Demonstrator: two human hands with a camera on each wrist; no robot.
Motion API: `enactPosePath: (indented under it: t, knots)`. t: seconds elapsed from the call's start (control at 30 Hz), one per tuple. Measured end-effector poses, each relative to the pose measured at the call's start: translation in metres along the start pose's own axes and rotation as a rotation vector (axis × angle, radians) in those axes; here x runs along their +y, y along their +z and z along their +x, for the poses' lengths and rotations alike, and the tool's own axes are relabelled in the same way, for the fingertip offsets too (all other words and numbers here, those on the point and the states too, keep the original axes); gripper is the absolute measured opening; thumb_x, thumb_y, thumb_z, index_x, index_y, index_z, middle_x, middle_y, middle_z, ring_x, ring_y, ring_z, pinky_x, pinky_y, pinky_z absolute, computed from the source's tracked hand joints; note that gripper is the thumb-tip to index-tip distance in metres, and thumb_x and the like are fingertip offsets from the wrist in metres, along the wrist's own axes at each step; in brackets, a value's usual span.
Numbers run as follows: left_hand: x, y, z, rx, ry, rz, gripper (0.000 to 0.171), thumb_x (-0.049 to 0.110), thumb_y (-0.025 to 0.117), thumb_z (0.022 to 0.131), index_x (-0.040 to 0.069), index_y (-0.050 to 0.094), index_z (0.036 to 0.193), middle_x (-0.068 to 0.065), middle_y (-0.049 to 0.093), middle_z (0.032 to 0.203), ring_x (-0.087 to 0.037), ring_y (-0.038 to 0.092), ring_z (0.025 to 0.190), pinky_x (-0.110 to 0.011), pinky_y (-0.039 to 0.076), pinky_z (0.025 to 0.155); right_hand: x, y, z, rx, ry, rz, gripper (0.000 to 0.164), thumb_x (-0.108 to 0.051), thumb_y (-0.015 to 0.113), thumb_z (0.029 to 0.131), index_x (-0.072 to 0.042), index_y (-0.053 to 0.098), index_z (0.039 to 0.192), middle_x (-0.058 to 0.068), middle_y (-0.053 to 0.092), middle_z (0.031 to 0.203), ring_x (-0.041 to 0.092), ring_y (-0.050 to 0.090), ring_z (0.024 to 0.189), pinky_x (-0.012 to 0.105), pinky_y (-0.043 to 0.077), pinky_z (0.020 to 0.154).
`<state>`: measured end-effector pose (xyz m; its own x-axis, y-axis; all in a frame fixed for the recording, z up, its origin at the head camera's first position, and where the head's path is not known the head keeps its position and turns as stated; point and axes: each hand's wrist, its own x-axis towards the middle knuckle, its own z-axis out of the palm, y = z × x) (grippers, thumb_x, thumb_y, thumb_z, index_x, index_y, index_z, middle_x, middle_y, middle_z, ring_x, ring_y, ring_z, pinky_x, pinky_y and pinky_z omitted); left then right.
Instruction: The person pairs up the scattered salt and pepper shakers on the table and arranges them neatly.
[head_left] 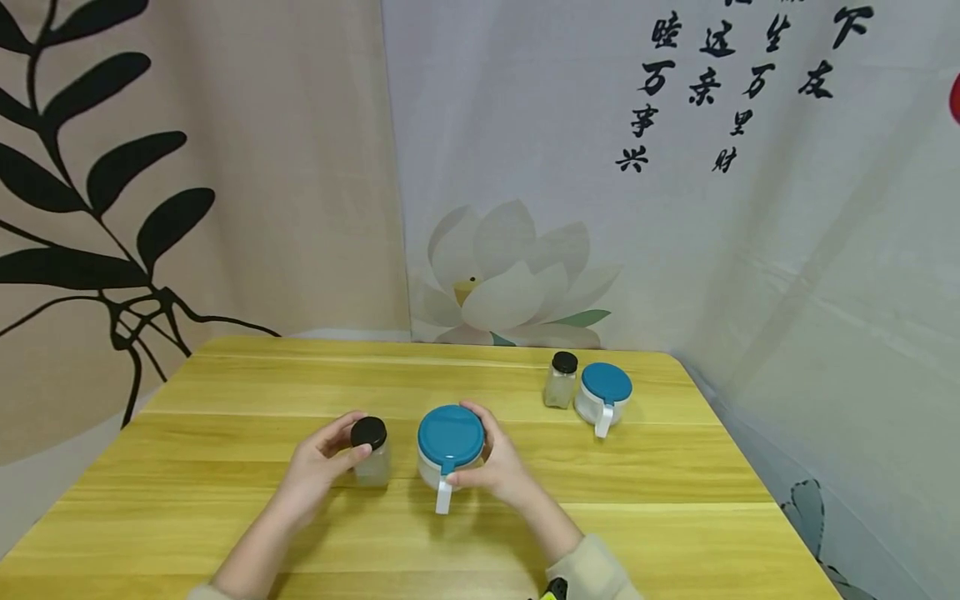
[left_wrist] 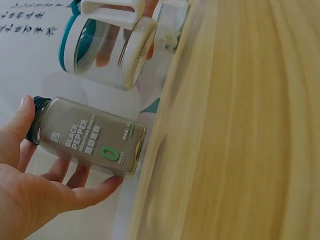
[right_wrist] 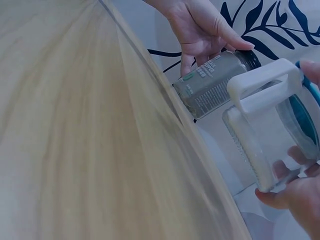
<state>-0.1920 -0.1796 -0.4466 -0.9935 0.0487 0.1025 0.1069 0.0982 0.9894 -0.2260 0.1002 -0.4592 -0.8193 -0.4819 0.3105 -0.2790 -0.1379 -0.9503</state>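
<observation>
Your left grip (head_left: 318,460) holds the black-capped bottle (head_left: 372,467), which partly hides it in the head view, and your right grip (head_left: 498,467) holds the blue-lidded jar (head_left: 451,440) just beside it; whether they touch the tabletop (head_left: 225,408) is unclear. The label (left_wrist: 87,134), illegible from the head, reads BLACK PEPPER in the left wrist view. Farther right stand a second bottle (head_left: 559,388) and second jar (head_left: 604,390).

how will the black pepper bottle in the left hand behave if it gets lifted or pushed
The pepper bottle likely feels stiff: its see-through walls show no dent where the left hand grips it. Being taller than wide, it may tip if pushed near the black cap. Its flat-looking sides suggest it would slide rather than roll.
</observation>
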Motion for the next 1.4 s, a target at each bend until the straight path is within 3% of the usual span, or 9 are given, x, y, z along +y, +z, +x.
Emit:
enactPosePath:
  t: [0.47,0.9,1.4]
  knots:
    - [-0.004,-0.016,-0.003,-0.027,0.013,0.015,0.055,0.012,0.069,0.089,0.000,0.047,0.138,-0.010,0.059,0.114,-0.017,0.055,0.102,-0.031,0.051,0.076,0.007,0.014,0.004,0.006,0.042,-0.026,0.095,-0.010,0.085,0.070,-0.013,0.030,0.148,0.014,0.047,0.138,0.026,0.048,0.122,0.043,0.033,0.104]
    - [-0.007,-0.020,-0.004,-0.038,0.026,0.015,0.053,0.007,0.069,0.088,-0.004,0.048,0.136,0.002,0.064,0.106,-0.015,0.057,0.098,-0.031,0.051,0.073,0.011,0.025,0.008,-0.034,0.046,-0.017,0.096,-0.013,0.085,0.071,-0.014,0.029,0.148,0.012,0.047,0.138,0.023,0.049,0.122,0.040,0.034,0.103]
    - [-0.012,-0.029,-0.003,-0.050,0.030,-0.006,0.053,0.007,0.067,0.090,-0.003,0.046,0.137,-0.001,0.062,0.106,-0.014,0.057,0.095,-0.032,0.052,0.071,0.017,0.031,0.016,-0.065,0.014,-0.052,0.095,-0.018,0.085,0.072,-0.016,0.028,0.148,0.009,0.049,0.137,0.021,0.049,0.122,0.042,0.032,0.104]
